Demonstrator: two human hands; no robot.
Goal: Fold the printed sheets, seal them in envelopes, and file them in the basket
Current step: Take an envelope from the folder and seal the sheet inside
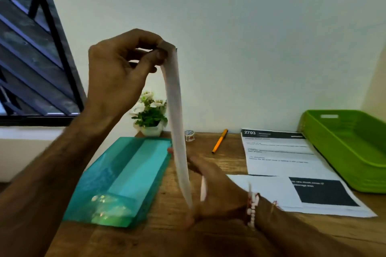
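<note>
A white sheet or envelope (pixel 177 123) stands nearly upright and edge-on above the wooden desk (pixel 208 233). My left hand (pixel 119 69) is raised high and pinches its top edge between thumb and fingers. My right hand (pixel 213 190) is low over the desk and grips its bottom end; the hand is blurred. Printed sheets (pixel 292 165) with dark blocks lie flat to the right. The green basket (pixel 351 148) sits at the far right, and no paper shows in it.
A teal transparent pack (pixel 123 177) lies on the desk's left part. Behind it stands a small potted plant (pixel 151 115). A tape roll (pixel 189 135) and an orange pen (pixel 219 141) lie near the wall. A barred window (pixel 31 52) is at the left.
</note>
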